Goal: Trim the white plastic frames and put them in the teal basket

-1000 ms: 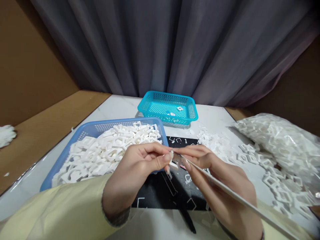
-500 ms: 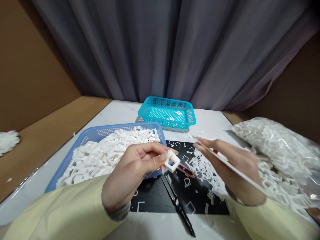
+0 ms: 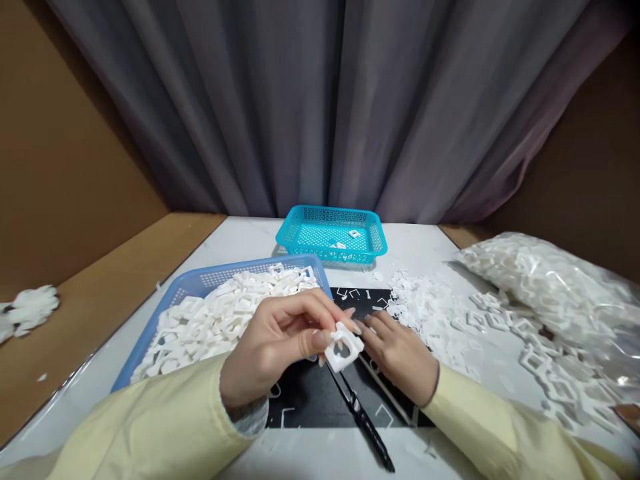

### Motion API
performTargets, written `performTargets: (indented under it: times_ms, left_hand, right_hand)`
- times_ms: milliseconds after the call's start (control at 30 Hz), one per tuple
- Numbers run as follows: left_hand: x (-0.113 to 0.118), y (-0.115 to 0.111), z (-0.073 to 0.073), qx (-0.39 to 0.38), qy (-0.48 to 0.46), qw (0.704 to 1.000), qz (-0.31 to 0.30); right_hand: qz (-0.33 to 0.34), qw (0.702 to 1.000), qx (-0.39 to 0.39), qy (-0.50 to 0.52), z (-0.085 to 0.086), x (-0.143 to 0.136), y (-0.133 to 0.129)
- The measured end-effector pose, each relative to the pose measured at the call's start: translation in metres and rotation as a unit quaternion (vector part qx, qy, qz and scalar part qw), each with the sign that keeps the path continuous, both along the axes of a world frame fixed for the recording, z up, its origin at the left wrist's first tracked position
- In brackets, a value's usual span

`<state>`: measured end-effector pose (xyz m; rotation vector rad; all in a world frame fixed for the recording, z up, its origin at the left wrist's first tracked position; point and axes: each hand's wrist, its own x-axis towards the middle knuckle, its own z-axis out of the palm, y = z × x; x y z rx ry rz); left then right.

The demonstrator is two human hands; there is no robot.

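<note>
A small white square frame [image 3: 344,347] is pinched between the thumb and fingers of my left hand [image 3: 283,343], above a black mat [image 3: 310,400]. My right hand [image 3: 400,353] is low over the mat, palm down, its fingers bent together with their tips beside the white frame. A thin pale stick [image 3: 387,391] runs along and below this hand; whatever its fingers grip is hidden. Black-handled tweezers [image 3: 367,427] lie on the mat below the white frame, their tips hidden near my left hand.
A blue basket [image 3: 193,283] full of white pieces is at the left. Behind stands a turquoise basket [image 3: 330,259] with a few pieces. White scraps [image 3: 425,300] spread right of the mat. Further right are loose frames [image 3: 540,367] and a clear bag [image 3: 555,273] of white pieces.
My right hand has moved left and down to the mat, and the stick is now low at the mat. The white frame in my left hand has turned to face the camera more. The view has shifted slightly.
</note>
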<state>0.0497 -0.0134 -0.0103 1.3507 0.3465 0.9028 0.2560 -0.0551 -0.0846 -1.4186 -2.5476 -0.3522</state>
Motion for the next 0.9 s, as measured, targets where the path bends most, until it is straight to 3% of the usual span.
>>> performTargets:
  times_ms: [200,300,400,500,633,733,900]
  left_hand:
    - [0.001,-0.001,0.004,0.058,-0.013,0.998,0.012]
    - [0.0,-0.003,0.008,0.085,0.004,0.995,0.05]
    - [0.0,-0.004,0.012,0.099,0.029,0.991,0.085]
    - [0.0,-0.003,0.013,0.113,0.033,0.988,0.105]
    - [0.002,-0.003,0.01,0.114,0.032,0.985,0.123]
    - [0.002,-0.003,0.008,0.117,0.032,0.984,0.13]
    - [0.001,-0.006,0.007,0.127,0.03,0.982,0.137]
  right_hand:
    - [-0.065,0.996,-0.058,0.027,-0.013,-0.003,0.01]
    - [-0.08,0.991,-0.07,0.079,-0.009,0.003,0.014]
    - [-0.091,0.98,-0.063,0.163,0.016,0.015,0.014]
    - [-0.095,0.962,-0.043,0.251,0.056,0.022,0.006]
    - [-0.079,0.924,-0.05,0.371,0.097,0.013,-0.018]
    - [-0.043,0.903,-0.072,0.421,0.106,0.0,-0.033]
    - [0.015,0.898,-0.048,0.436,0.098,-0.011,-0.04]
